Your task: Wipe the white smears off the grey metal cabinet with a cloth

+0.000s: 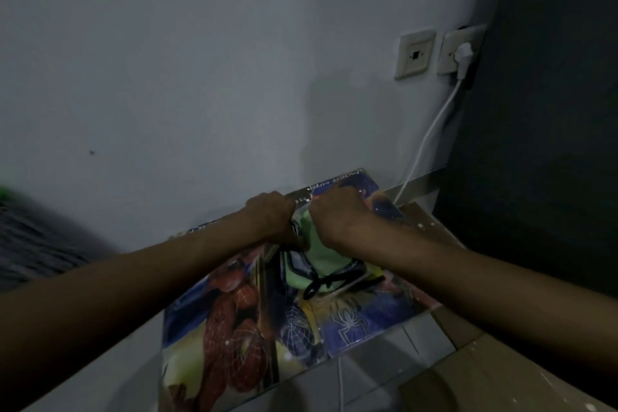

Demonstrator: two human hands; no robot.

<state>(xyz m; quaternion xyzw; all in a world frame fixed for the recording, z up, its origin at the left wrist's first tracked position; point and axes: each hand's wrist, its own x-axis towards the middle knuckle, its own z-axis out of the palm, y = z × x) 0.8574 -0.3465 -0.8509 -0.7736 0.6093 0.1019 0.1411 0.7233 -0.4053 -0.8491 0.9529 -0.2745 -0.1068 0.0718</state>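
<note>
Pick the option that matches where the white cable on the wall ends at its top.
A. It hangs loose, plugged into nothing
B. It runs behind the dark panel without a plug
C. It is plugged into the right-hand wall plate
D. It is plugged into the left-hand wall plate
C: the white cable rises to a white plug seated in the right-hand wall plate, while the left-hand wall plate has nothing in it.

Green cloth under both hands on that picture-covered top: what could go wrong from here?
1. Both hands, left and right, bunch the green cloth tightly, so little of it may actually wipe.
2. A black cord tangled with the cloth could snag or drag.
3. The white cable runs from the wall plug down past the top's edge; a wide stroke might catch it.
</note>
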